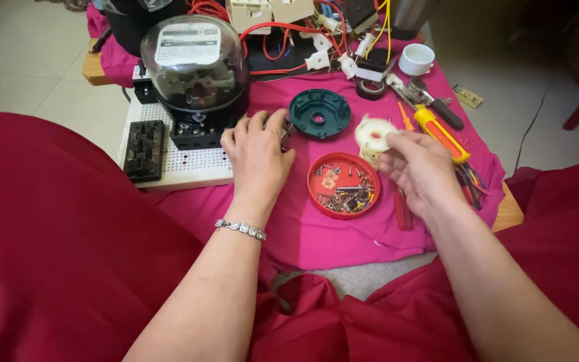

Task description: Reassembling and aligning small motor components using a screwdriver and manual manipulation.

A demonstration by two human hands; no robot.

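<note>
Now the left hand (pixel 257 151) curls on a small metal part by the electric meter's (pixel 194 70) terminal block, while the right hand (pixel 418 167) pinches the white plastic fitting (pixel 372 134) at one o'clock of the red screw lid (pixel 343 186).

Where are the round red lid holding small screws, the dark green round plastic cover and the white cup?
round red lid (pixel 316 196), head view, left rim.
dark green round plastic cover (pixel 319 114), head view, inner face beside the centre hole.
white cup (pixel 415 60), head view, outer wall.
</note>
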